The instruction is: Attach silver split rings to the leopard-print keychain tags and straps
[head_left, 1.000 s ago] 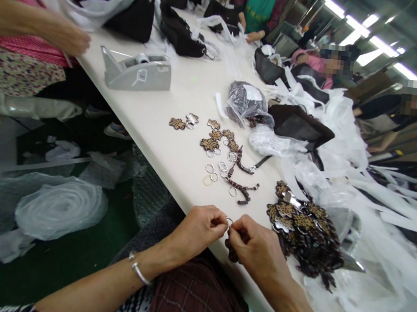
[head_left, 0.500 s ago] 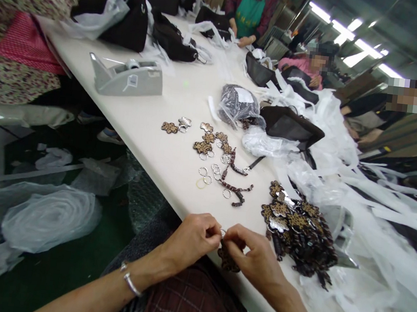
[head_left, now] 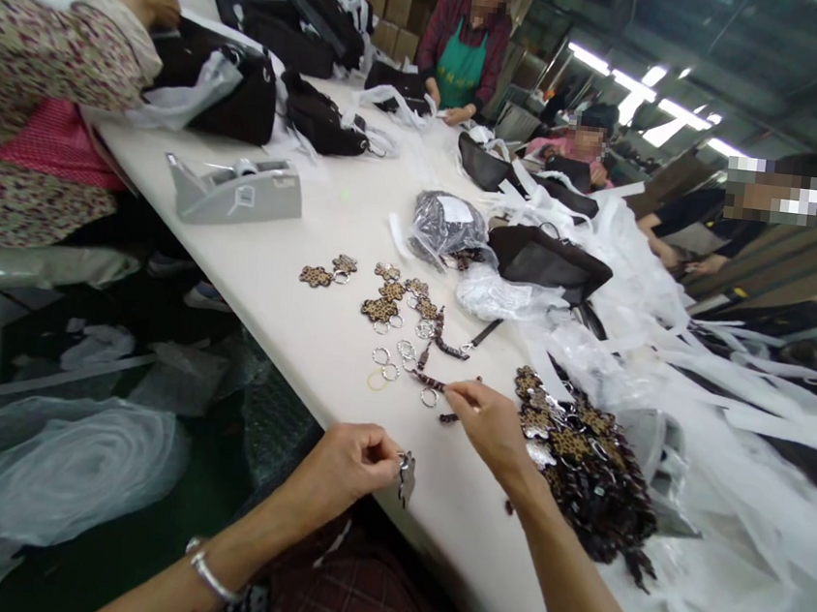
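Note:
My left hand pinches a flower-shaped charm, which hangs edge-on at the table's near edge. Farther along, my right hand has its thumb and fingertips closed on a dark brown strap that lies on the table. Loose metal split rings and a thin yellow band lie to the left of that strap. Beyond them are several leopard-print flower charms. A heap of leopard-print charms with dark straps sits to the right of my right forearm.
A grey tape dispenser stands at the table's left edge, with another dispenser behind the heap. Dark bags, a plastic-wrapped bundle and white strips cover the far and right sides. Several people work around the table.
My hands have separated. The right one has moved forward from the near edge to the dark strap, while the left keeps the charm and has shifted slightly left. The view has tilted a little.

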A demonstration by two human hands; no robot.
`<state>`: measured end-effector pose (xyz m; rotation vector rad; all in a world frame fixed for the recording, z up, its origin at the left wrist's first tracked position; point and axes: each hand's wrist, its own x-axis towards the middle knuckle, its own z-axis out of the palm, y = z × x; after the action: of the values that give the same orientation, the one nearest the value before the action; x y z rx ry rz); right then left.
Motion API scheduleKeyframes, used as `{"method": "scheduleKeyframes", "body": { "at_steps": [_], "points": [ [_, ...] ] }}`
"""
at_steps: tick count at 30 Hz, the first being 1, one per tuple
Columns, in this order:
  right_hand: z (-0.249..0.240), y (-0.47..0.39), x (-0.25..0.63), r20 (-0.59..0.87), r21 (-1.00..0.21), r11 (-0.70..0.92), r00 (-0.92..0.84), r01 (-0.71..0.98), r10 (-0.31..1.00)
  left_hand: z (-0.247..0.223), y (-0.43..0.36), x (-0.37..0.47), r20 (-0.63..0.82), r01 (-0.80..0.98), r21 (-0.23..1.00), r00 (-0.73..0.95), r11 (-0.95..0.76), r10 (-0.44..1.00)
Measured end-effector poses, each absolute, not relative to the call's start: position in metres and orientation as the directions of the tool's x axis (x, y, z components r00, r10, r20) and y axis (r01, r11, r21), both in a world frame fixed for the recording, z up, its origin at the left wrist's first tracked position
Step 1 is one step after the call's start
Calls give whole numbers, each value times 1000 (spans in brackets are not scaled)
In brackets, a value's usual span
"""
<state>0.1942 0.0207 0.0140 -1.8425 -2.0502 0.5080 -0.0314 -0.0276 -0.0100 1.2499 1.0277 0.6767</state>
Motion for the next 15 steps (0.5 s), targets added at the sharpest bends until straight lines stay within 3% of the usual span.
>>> {"method": "scheduleKeyframes", "body": {
  "at_steps": [2, 5, 10, 15],
  "points": [
    [10, 42, 180, 10, -331, 157, -163, 930, 987, -9, -26, -33, -255, 105, 967, 398, 233, 881],
    [-1, 64, 159, -27, -236, 160, -171, 959, 985, -9, -25, -36, -250, 100, 968, 364, 229, 897],
    [-18, 73, 149, -25, -243, 133, -143, 961, 989, -11, -20, -43, -245, 59, 969, 331, 239, 911],
    [-11, 67, 169, 51, -385, 123, -112, 915, 992, -11, -15, -45, -249, 46, 968, 293, 247, 923]
  ]
}}
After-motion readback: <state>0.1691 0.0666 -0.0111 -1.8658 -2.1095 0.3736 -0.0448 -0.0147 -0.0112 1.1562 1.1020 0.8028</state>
